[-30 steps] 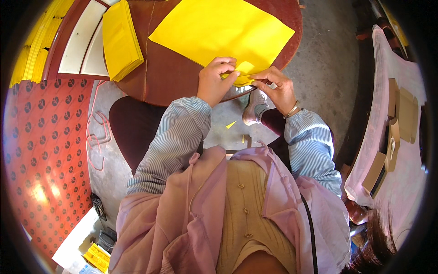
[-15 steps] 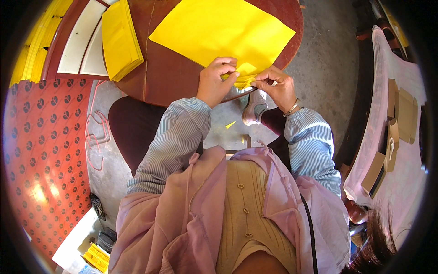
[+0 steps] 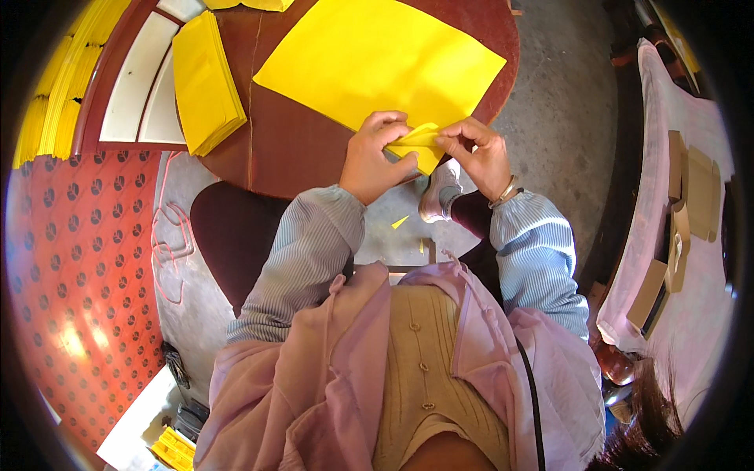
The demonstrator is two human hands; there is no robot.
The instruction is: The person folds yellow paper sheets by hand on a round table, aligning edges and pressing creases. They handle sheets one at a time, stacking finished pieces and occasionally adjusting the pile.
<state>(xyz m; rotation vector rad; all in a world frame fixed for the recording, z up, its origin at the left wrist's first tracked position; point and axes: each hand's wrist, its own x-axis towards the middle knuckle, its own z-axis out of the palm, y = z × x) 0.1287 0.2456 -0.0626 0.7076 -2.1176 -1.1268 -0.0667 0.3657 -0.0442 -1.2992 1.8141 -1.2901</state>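
A large yellow sheet (image 3: 377, 63), which looks like paper or thin cloth, lies across the round dark red table (image 3: 294, 149). Layered yellow folds (image 3: 424, 147) show at its near corner, by the table's front edge. My left hand (image 3: 375, 157) is closed on these folds, thumb on the near side and fingers curled over the far side. From the other side, my right hand (image 3: 481, 155) pinches a raised flap between thumb and forefinger. Whether the folds belong to the big sheet or to a separate piece on it, I cannot tell.
A stack of folded yellow pieces (image 3: 206, 86) rests at the table's left. More yellow stacks (image 3: 59, 86) stand farther left. On the floor are a small yellow scrap (image 3: 400, 222) and a pink cord (image 3: 169, 251). Open cardboard boxes (image 3: 691, 196) lie on a pink-covered surface at right.
The folds between my hands have opened into a raised flap and a flatter pointed corner. My left thumb has moved down slightly. The view has shifted a little.
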